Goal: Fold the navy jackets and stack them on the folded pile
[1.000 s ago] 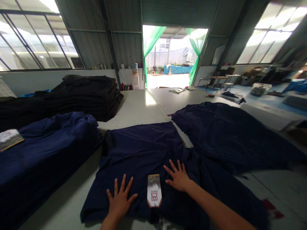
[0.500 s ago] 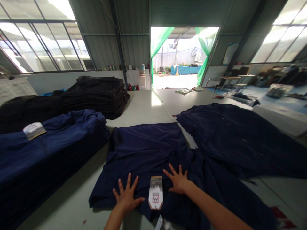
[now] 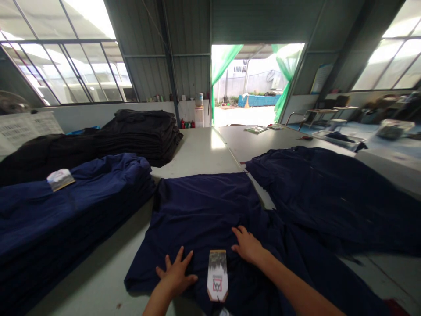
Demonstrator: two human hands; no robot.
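A dark navy garment (image 3: pixel 200 206) lies spread on the table in front of me, one side of it stretching off to the right. My left hand (image 3: pixel 176 274) rests on its near left part, fingers spread. On the near right part is my right hand (image 3: pixel 248 245), its fingers bent and drawn closer together, with a gap between them and the thumb. I cannot make out any cloth pinched in it. Between the hands lies a white hang tag (image 3: pixel 217 276) with a dark picture at its top and a red-framed logo.
Stacked blue garments (image 3: pixel 108 184) with another tag (image 3: pixel 61 179) on top stand at the left, black garments (image 3: pixel 141 136) behind them. A navy garment heap (image 3: pixel 322 188) covers the right side. Flat packets (image 3: pixel 255 130) lie at the table's far end, near a doorway with green curtains (image 3: pixel 226 66).
My right hand's fingers have drawn together from a wide spread, and its thumb has shifted away from me. My left hand stays spread on the garment. The whole view has tilted slightly upward.
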